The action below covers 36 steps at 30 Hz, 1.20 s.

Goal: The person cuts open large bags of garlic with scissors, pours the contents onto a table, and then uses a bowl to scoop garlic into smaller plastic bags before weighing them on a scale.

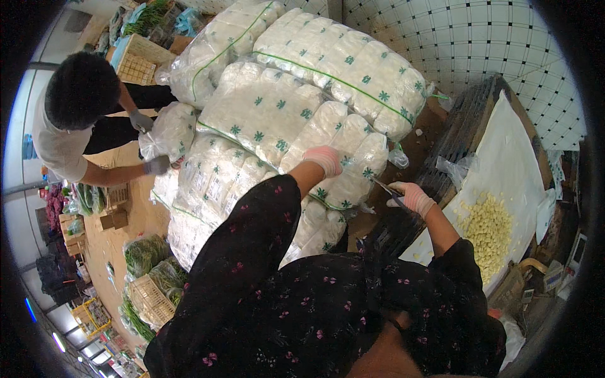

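Large clear plastic bags (264, 108) with green printed marks, packed with white bundles and bound with green cord, are stacked before me. My left hand (324, 160), in a pink and white glove, rests on the near bag on the right; its fingertips are partly hidden against the plastic. My right hand (412, 198), gloved alike, is closed around a pair of scissors (393, 193), whose blades point at the right end of that bag. Whether the tips touch the plastic I cannot tell.
At the left a person (66, 137) in grey gloves handles a smaller filled bag (172, 127). To my right, pale yellow pieces (487, 231) lie on a white sheet (515, 165). A plastic crate (150, 300) and bagged greens (144, 255) stand on the floor, lower left.
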### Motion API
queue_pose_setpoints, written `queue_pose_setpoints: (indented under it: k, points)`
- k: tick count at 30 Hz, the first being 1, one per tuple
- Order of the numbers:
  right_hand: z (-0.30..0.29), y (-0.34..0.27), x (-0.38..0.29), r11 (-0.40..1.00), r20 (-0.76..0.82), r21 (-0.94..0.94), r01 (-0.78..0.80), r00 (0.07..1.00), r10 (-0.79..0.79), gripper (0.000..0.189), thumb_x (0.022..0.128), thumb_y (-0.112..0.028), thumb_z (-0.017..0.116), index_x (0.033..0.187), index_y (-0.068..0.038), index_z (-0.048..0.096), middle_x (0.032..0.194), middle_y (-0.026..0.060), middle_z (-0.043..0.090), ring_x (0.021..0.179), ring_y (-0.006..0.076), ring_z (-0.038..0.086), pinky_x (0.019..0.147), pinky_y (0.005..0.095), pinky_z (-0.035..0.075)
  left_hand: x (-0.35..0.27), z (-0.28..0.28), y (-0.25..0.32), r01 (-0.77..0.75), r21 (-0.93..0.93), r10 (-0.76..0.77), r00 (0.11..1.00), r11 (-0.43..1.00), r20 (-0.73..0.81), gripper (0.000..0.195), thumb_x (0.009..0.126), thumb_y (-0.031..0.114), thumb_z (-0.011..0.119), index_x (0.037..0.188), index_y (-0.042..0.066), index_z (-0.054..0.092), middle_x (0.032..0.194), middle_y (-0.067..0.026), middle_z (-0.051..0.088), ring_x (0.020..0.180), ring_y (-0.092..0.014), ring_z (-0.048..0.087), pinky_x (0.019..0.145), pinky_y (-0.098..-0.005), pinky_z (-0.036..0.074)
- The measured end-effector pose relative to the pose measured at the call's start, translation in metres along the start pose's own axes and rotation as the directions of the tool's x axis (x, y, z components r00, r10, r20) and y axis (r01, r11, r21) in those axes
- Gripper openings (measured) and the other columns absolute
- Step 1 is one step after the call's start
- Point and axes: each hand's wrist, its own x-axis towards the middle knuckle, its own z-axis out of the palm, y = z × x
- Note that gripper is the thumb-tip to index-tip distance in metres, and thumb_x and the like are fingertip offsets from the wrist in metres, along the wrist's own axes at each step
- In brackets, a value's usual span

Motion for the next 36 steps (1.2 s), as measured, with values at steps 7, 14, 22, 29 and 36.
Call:
queue_pose_setpoints:
  k: [7, 14, 22, 29, 36]
  points:
    - [-0.006, -0.012, -0.017, 0.986, -0.043, -0.162, -0.024, 0.999, 0.018, 0.064, 0.067, -0.038, 0.076, 0.118, -0.006, 0.055, 0.113, 0.0138, 0.06, 0.104, 0.0261, 0.056, 0.088, 0.0361, 0.044, 0.042, 0.032, 0.008, -0.109, 0.399, 0.084, 0.993, 0.91, 0.081, 0.032, 0.074, 0.019, 0.063, 0.103, 0.008, 0.066, 0.107, -0.0119, 0.064, 0.099, -0.03, 0.061, 0.079, -0.0452, 0.048]
    - [0.001, 0.027, -0.051, 0.999, -0.156, -0.017, 0.036, 0.987, -0.039, 0.066, 0.066, -0.038, 0.076, 0.118, -0.004, 0.055, 0.109, 0.014, 0.061, 0.099, 0.0241, 0.058, 0.087, 0.0334, 0.045, 0.044, 0.025, 0.023, -0.152, 0.255, 0.166, 0.986, 0.955, -0.031, 0.032, 0.076, 0.021, 0.061, 0.104, 0.006, 0.065, 0.097, -0.0112, 0.065, 0.092, -0.022, 0.063, 0.071, -0.0383, 0.05]
    - [0.05, 0.038, -0.071, 0.975, -0.169, 0.214, 0.065, 0.985, -0.029, 0.068, 0.067, -0.04, 0.076, 0.119, -0.002, 0.053, 0.111, 0.0128, 0.06, 0.099, 0.0235, 0.058, 0.087, 0.0316, 0.043, 0.011, 0.065, -0.011, 0.173, -0.984, 0.005, 0.985, 0.03, 0.173, 0.025, 0.08, 0.02, 0.061, 0.101, 0.008, 0.062, 0.057, -0.0013, 0.046, 0.045, -0.012, 0.036, 0.04, -0.0273, 0.027]
    - [0.021, 0.018, -0.021, 0.941, -0.06, 0.144, 0.306, 0.952, -0.3, 0.055, 0.072, -0.026, 0.075, 0.117, -0.003, 0.053, 0.1, 0.0088, 0.061, 0.094, 0.0165, 0.056, 0.084, 0.0313, 0.044, 0.028, 0.064, 0.005, 0.153, -0.837, -0.211, 0.976, 0.526, 0.047, 0.027, 0.075, 0.021, 0.064, 0.09, 0.0, 0.058, 0.057, -0.0075, 0.05, 0.044, -0.018, 0.045, 0.04, -0.0332, 0.036]
    - [-0.008, 0.016, -0.005, 0.972, 0.126, 0.021, 0.233, 0.964, -0.234, 0.062, 0.068, -0.034, 0.075, 0.118, -0.005, 0.052, 0.109, 0.0126, 0.06, 0.1, 0.023, 0.055, 0.088, 0.0352, 0.042, -0.016, 0.054, 0.019, 0.047, -0.864, -0.288, 0.951, 0.501, -0.115, 0.027, 0.074, 0.019, 0.062, 0.093, 0.0, 0.058, 0.055, -0.0068, 0.051, 0.043, -0.017, 0.047, 0.04, -0.032, 0.039]
